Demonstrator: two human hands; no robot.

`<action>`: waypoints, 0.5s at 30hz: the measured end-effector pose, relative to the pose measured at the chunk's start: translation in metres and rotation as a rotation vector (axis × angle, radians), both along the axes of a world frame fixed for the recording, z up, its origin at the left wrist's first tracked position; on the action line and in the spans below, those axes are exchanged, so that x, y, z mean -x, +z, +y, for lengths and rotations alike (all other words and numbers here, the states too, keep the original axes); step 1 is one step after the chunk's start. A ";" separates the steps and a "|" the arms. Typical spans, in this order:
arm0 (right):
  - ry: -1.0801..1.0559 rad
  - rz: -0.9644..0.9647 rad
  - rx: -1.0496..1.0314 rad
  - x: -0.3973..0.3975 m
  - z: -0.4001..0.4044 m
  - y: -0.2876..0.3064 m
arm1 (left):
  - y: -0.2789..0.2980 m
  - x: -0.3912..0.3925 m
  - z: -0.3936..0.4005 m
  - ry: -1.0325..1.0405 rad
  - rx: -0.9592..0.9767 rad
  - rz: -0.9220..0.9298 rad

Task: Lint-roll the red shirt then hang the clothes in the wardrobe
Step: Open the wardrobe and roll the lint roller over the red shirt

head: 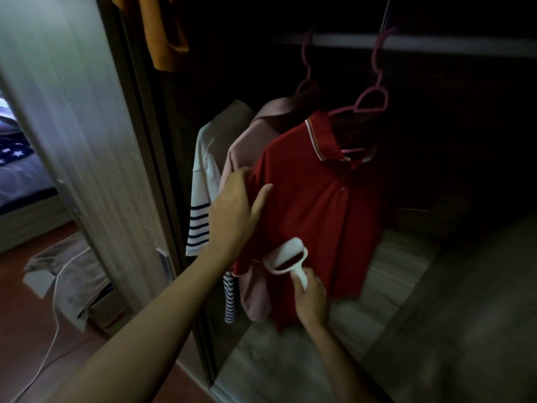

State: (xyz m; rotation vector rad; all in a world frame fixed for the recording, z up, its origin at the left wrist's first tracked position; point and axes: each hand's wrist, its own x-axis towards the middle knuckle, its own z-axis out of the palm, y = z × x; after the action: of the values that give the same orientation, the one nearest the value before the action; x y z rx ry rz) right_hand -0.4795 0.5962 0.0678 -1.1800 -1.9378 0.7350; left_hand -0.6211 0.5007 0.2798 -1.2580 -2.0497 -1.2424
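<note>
The red shirt (319,205) hangs on a pink hanger (372,103) from the pale rail (436,43) inside the dark wardrobe (465,141). It is a soft knit polo with a striped-edged collar and a buttoned placket; its long axis runs down and slightly left, collar uppermost, front turned toward the camera.

The left hand (235,210) holds the shirt at its near shoulder and sleeve, thumb on the front; the fingers seem to go behind the cloth, though blur makes that hard to be sure of.

The right hand (311,301) grips the smooth white plastic handle of the lint roller (286,257). The roller's broad head points up and left, its long axis lying slantwise across the shirt's lower front, and it appears to touch the fabric.

Just left of the red shirt hangs a pink shirt (247,146) on a second pink hanger (305,82), then a white top (203,158) with navy-striped cuffs. An orange garment (162,30) hangs at upper left. The wardrobe floor (377,315) is pale wood grain. Beyond the door (72,112) a white cable (55,309) trails over the reddish floor.
</note>
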 end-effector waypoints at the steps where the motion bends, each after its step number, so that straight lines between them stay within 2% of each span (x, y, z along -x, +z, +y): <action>1: 0.007 0.004 0.017 -0.003 -0.002 -0.003 | 0.004 -0.001 0.006 0.001 -0.005 0.011; 4: -0.037 0.102 -0.026 -0.010 -0.002 0.012 | 0.013 -0.001 0.021 0.041 0.004 0.072; 9: -0.210 0.385 -0.110 -0.019 0.024 0.077 | 0.017 0.001 0.037 0.066 0.056 0.140; 12: -0.248 0.402 -0.126 -0.024 0.042 0.093 | 0.017 0.001 0.042 0.061 0.081 0.153; 15: -0.237 0.333 -0.072 -0.026 0.051 0.073 | 0.016 0.006 0.043 0.006 0.060 0.122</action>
State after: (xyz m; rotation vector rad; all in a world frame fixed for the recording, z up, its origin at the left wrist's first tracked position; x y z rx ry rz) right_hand -0.4533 0.6473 0.1408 -1.1387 -1.5088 0.6800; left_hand -0.6268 0.5441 0.2957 -1.3197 -2.0158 -1.0812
